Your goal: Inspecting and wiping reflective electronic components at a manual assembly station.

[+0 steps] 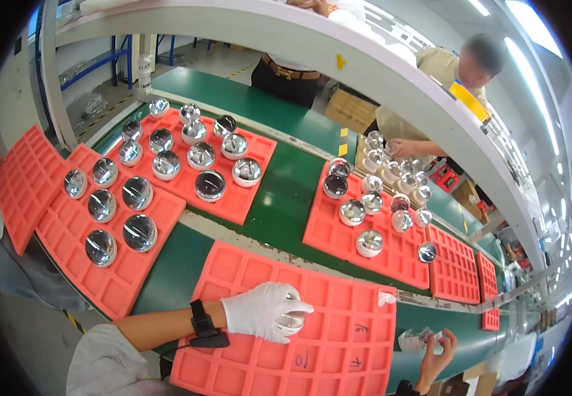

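A bright workshop with ceiling strip lights surrounds a long green surface (174, 257) where pink compartment trays hold shiny balls; a co-worker in beige (434, 63) stands beyond its far edge.

Along the near edge lies a pink tray (226, 264), its cells mostly bare. The left hand (259, 311), in a white glove, reaches across from the tray's left edge, palm down, fingers pointing right, with a black wristband (203, 320) on the forearm. Fingers and thumb close around one ball (290, 320) near the tray's middle, the forefinger stretched over its top and the thumb on the near side.

The right hand (436, 360) is bare and comes up from below, beyond the tray's right edge. Its thumb and forefinger curl at the end of a clear plastic piece (411, 340); I cannot tell whether they pinch it.

The gloved ball is glossy and silvery above, with a pale lower part.

Much of that ball is hidden by the glove, so I cannot tell whether it rests in a cell or is lifted. The clear piece's shape is hard to make out, and the right forearm is cut off below.
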{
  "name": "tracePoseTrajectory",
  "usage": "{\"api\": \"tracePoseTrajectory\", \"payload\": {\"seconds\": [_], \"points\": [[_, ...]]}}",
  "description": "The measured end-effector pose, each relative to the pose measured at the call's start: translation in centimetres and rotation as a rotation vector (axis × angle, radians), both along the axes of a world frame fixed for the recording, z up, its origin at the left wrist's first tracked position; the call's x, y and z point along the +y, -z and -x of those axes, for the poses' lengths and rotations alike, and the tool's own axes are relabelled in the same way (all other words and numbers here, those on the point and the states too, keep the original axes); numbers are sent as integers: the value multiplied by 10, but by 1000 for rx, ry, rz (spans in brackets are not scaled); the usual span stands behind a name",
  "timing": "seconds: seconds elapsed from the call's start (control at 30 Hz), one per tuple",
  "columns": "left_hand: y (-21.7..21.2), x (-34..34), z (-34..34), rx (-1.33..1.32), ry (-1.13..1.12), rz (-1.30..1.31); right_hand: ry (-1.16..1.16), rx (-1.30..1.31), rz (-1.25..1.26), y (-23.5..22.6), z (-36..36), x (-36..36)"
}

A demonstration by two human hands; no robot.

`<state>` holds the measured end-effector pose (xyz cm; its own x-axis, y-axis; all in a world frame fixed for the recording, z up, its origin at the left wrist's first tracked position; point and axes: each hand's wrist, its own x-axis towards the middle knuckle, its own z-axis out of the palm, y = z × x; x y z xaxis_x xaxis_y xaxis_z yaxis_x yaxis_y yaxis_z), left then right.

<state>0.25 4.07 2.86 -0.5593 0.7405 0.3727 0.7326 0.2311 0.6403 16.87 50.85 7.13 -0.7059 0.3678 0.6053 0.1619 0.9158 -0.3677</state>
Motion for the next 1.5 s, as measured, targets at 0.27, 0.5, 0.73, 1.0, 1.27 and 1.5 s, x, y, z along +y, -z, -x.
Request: {"api": "tracePoseTrajectory", "payload": {"seconds": [0.27,0.5,0.73,1.0,1.27,1.5], "points": [[-4,-1,1,-81,33,98,8,-66,57,0,3,-14],[-6,-2,0,-70,35,110,-24,4,94,5,3,-5],[-7,-6,2,-18,54,88,26,-84,140,-6,-4,-11],[-5,-4,1,-85,43,86,54,-227,-35,-28,-14,-22],[-10,-5,1,-111,41,120,42,-245,-13,-29,-15,-21],[-3,-6,-2,-104,27,54,74,-401,-37,-29,-19,-21]]}}
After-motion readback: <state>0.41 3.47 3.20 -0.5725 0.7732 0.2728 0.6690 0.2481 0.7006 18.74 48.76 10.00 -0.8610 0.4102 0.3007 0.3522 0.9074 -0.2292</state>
